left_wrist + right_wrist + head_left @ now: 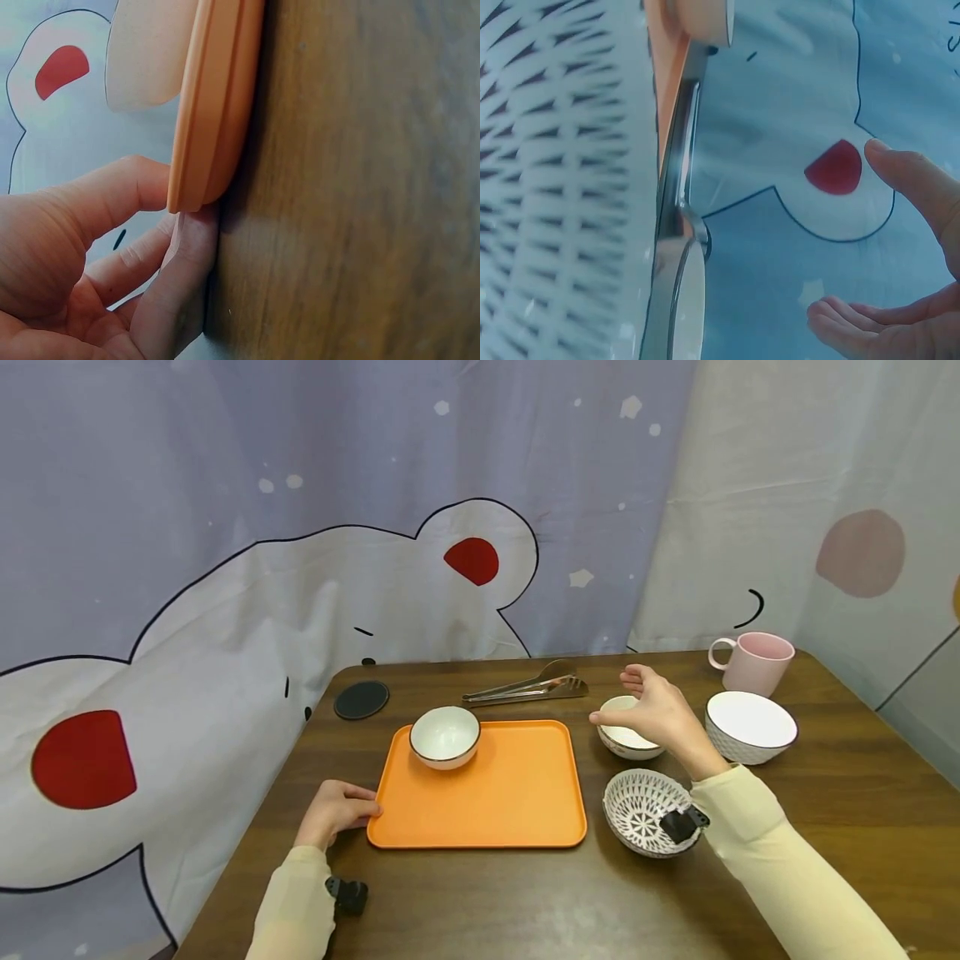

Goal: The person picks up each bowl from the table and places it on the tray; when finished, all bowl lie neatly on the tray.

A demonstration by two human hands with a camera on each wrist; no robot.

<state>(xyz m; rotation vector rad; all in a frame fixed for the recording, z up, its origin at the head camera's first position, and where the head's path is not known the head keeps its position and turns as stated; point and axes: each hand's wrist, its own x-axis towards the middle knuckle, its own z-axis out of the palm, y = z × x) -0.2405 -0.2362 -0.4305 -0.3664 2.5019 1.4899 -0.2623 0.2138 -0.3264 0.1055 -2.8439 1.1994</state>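
An orange tray (510, 793) lies on the table with a white, dark-rimmed bowl (445, 737) at its back left. My left hand (333, 814) pinches the tray's left edge; in the left wrist view the thumb (139, 180) meets the rim and a finger is tucked beneath it. Over a small white bowl (632, 747) right of the tray, my right hand (663, 714) hovers with thumb and fingers spread wide, holding nothing. Part of that bowl is hidden behind the hand. Below the right forearm sits a patterned bowl (630, 806) with dark markings inside.
Metal tongs (525, 692) lie behind the tray. At the back left is a round black coaster (362, 700). A white textured bowl (750, 727) and a pink mug (757, 667) stand at the right. A printed curtain (337, 593) hangs along the table's back edge.
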